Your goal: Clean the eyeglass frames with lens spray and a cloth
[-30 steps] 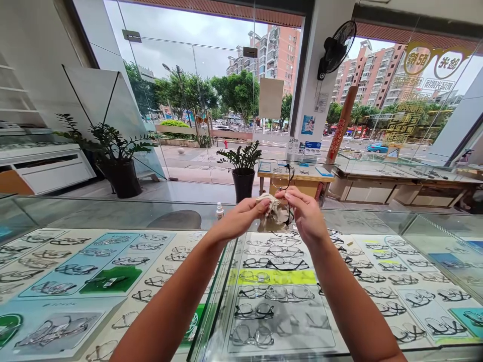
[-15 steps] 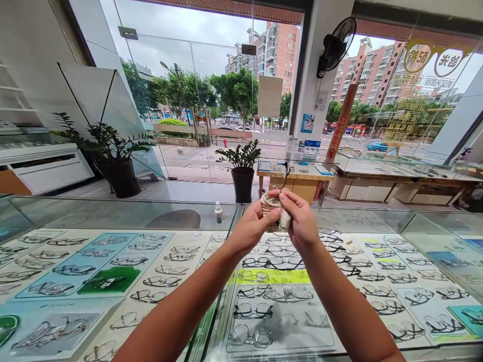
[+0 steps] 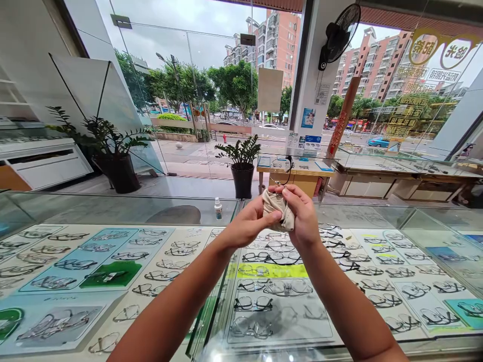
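Note:
Above the glass counter, both hands come together around a crumpled beige cloth [image 3: 277, 205] and a pair of eyeglasses [image 3: 290, 168]. One thin-rimmed lens and a dark temple stick up beyond the fingers; the rest of the frame is hidden by cloth and hands. My left hand [image 3: 247, 221] is closed on the cloth, its thumb pressed across the front. With fingers bent, my right hand [image 3: 305, 216] pinches the eyeglasses where they meet the cloth, whose lower end hangs against the palm.
A glass display counter [image 3: 204, 322] spans the foreground, with many eyeglass frames inside. A small white bottle [image 3: 218, 209] stands on its far part. Beyond are a potted plant [image 3: 242, 178], a wooden table [image 3: 302, 182] and a round stool seat [image 3: 173, 214] behind the glass.
More of the lens and temple shows above the fingers now. The cloth has spread a little between the hands, and the view has tilted slightly downward.

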`<state>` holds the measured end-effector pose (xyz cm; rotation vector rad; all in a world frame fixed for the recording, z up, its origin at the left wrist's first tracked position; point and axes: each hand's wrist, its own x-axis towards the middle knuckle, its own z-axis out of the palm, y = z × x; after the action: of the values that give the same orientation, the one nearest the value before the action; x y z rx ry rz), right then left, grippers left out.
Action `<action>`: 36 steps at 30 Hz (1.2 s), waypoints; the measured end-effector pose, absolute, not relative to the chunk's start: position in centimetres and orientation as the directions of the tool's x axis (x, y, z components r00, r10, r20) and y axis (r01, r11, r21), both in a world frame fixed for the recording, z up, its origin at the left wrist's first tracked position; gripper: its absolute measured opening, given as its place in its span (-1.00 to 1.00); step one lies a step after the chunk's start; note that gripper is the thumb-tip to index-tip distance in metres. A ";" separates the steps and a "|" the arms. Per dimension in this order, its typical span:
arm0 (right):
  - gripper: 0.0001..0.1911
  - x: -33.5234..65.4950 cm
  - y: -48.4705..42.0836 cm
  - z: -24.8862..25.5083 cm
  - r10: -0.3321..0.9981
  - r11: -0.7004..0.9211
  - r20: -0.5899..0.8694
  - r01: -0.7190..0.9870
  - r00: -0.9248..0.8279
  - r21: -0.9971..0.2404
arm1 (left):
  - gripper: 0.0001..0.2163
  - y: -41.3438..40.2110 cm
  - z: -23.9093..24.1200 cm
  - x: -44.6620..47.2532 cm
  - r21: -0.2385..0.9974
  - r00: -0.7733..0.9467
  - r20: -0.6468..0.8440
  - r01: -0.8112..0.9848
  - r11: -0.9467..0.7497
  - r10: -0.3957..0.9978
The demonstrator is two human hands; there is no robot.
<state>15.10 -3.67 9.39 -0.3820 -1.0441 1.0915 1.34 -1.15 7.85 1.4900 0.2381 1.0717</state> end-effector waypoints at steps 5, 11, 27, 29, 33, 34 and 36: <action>-0.87 14.4 -4.0 9.2 0.852 0.458 0.521 -0.555 0.051 -0.695 | -0.56 -1.4 7.7 2.7 0.817 0.313 0.535 -0.428 -0.386 0.785; -0.87 14.9 -4.0 9.3 0.851 0.451 0.524 -0.544 0.025 -0.707 | -0.56 -1.0 8.1 0.6 0.853 0.497 0.516 -0.374 -0.364 0.698; -0.77 15.1 -4.2 9.7 0.869 0.428 0.495 -0.511 0.004 -0.746 | -0.53 -1.1 8.8 -0.2 0.858 0.504 0.513 -0.285 -0.426 0.695; -0.77 15.1 -4.1 9.7 0.868 0.428 0.496 -0.510 0.001 -0.747 | -0.50 -1.2 8.7 0.1 0.854 0.491 0.520 -0.297 -0.427 0.699; -0.82 15.2 -3.8 9.4 0.850 0.444 0.527 -0.510 -0.022 -0.737 | -0.57 -1.3 8.5 1.5 0.808 0.273 0.583 -0.288 -0.514 0.765; -0.83 15.3 -3.7 9.3 0.845 0.448 0.534 -0.509 -0.027 -0.735 | -0.56 -1.3 8.6 1.6 0.808 0.249 0.583 -0.278 -0.520 0.773; -0.83 15.4 -3.6 9.3 0.846 0.443 0.532 -0.508 -0.036 -0.739 | -0.54 -1.1 8.8 1.2 0.818 0.291 0.572 -0.267 -0.509 0.767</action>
<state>15.37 -3.64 9.28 -0.3690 -1.1612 1.1287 1.20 -1.14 8.76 1.6263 0.4659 1.3904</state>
